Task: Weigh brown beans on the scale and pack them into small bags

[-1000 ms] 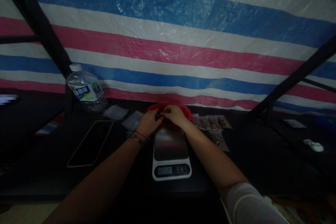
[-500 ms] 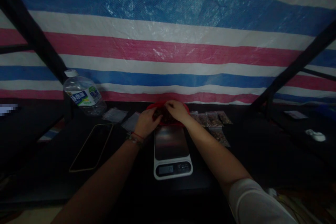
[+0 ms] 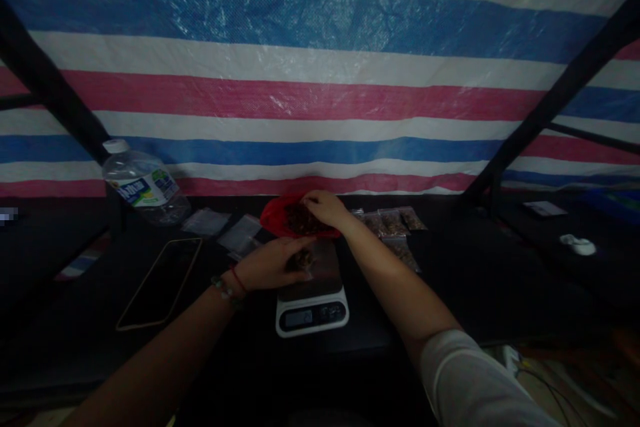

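My left hand (image 3: pixel 276 261) is over the plate of a white kitchen scale (image 3: pixel 311 312), thumb and fingers closed around a small clear bag of brown bits (image 3: pixel 303 259). Behind the scale lies an open red plastic bag (image 3: pixel 273 215) with dark brown pieces (image 3: pixel 301 219) inside. My right hand (image 3: pixel 324 207) reaches to the far side of its opening, fingertips pinched together; what they grip is too dark to make out. The scale's display is lit, its digits hard to read.
Filled zip bags (image 3: pixel 393 221) lie right of the red bag. Flat clear bags (image 3: pixel 240 235) lie left, near a large plastic bottle (image 3: pixel 145 187) and a phone (image 3: pixel 161 283). A white object (image 3: pixel 579 245) is far right. A striped sheet (image 3: pixel 320 100) hangs behind, between black bars.
My left hand has come out of the red bag toward me, over the scale, with the small clear bag in it. My right hand stays at the red bag. The view has shifted slightly.
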### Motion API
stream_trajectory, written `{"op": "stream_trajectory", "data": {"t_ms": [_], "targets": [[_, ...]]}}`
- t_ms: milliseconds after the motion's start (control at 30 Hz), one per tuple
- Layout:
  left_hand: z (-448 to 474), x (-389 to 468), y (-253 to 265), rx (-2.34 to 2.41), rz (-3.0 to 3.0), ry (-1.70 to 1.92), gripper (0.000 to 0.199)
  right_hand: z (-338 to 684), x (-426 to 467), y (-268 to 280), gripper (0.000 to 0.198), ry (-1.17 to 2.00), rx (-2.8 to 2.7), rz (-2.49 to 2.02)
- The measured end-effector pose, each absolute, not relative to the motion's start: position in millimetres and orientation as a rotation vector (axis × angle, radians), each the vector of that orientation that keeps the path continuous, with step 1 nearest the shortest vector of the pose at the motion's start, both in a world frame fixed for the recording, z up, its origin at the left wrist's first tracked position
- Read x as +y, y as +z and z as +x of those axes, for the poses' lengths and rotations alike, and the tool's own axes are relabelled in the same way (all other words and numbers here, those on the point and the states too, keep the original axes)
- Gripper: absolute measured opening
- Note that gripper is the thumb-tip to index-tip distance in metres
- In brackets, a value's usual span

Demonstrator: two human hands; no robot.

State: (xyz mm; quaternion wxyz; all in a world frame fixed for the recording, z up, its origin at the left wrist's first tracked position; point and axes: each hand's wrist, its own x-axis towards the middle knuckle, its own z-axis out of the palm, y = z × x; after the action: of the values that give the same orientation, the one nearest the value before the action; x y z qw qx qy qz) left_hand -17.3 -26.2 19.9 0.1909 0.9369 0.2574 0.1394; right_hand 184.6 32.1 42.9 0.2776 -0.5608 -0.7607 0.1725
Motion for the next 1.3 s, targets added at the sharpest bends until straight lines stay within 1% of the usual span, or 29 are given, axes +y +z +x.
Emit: {"op": "stream_trajectory", "data": {"t_ms": [33, 67, 167, 200, 233, 333, 367, 433, 567, 633, 733, 833, 900, 1000, 1100, 1133, 1167, 1233, 1300], "targets": [[-24.7, -26.7, 21.4, 0.738, 2.614, 0.432, 0.075, 184.4, 31.5, 43.6, 0.025, 0.454, -2.050, -1.503], [-34.1, -25.6, 23.4, 0.763, 2.599, 0.502, 0.080, 184.4, 31.0, 44.2, 0.024, 0.448, -2.054, -1.498], [-68.8, -16.2, 29.3, 0.835, 2.568, 0.540, 0.065, 184.0, 29.2, 45.3, 0.024, 0.473, -2.066, -1.470], [-79.6, -12.3, 29.9, 0.833, 2.566, 0.457, 0.062, 183.6, 28.4, 45.4, 0.024, 0.489, -2.067, -1.464], [-88.7, -8.8, 29.3, 0.814, 2.565, 0.356, 0.064, 183.2, 27.6, 45.3, 0.023, 0.506, -2.067, -1.461], [-101.5, -1.3, 20.4, 0.803, 2.600, 0.197, 0.088, 181.5, 25.4, 43.8, 0.022, 0.536, -2.082, -1.448], [-101.2, 0.4, 16.1, 0.812, 2.623, 0.185, 0.092, 181.0, 25.0, 43.1, 0.022, 0.543, -2.095, -1.437], [-97.0, 4.0, 8.0, 0.819, 2.652, 0.151, 0.090, 180.9, 24.9, 41.5, 0.023, 0.556, -2.124, -1.409], [-88.2, 12.5, -0.3, 0.869, 2.665, 0.142, 0.076, 182.8, 26.5, 39.3, 0.023, 0.583, -2.127, -1.385], [-87.0, 16.4, -1.3, 0.946, 2.666, 0.255, 0.076, 183.4, 27.1, 39.2, 0.021, 0.579, -2.094, -1.354], [-84.2, 21.0, -0.8, 1.074, 2.629, 0.516, 0.073, 181.4, 26.3, 39.6, 0.018, 0.598, -2.037, -1.230], [-72.2, 24.9, 3.4, 1.131, 2.583, 0.759, 0.066, 176.3, 22.4, 39.8, 0.018, 0.732, -2.031, -1.107], [-57.7, 26.5, 9.3, 1.164, 2.584, 0.867, 0.065, 172.2, 18.4, 40.0, 0.019, 0.828, -2.066, -1.047], [-32.0, 25.7, 22.1, 1.246, 2.650, 0.926, 0.066, 167.2, 13.2, 41.2, 0.021, 0.846, -2.145, -1.056], [-13.7, 23.2, 32.9, 1.183, 2.716, 0.886, 0.063, 165.0, 11.4, 43.3, 0.022, 0.736, -2.173, -1.209], [-11.1, 23.1, 34.3, 1.158, 2.708, 0.904, 0.065, 165.0, 11.7, 43.9, 0.020, 0.696, -2.159, -1.257], [-10.2, 24.0, 34.2, 1.148, 2.669, 0.963, 0.069, 165.5, 12.3, 44.4, 0.018, 0.672, -2.129, -1.288], [-12.8, 28.2, 29.3, 1.163, 2.461, 1.203, 0.078, 167.5, 14.1, 45.0, 0.018, 0.678, -2.042, -1.299], [-18.1, 34.1, 19.9, 1.141, 2.080, 1.416, 0.074, 170.2, 16.3, 44.7, 0.026, 0.721, -1.932, -1.273]]}}
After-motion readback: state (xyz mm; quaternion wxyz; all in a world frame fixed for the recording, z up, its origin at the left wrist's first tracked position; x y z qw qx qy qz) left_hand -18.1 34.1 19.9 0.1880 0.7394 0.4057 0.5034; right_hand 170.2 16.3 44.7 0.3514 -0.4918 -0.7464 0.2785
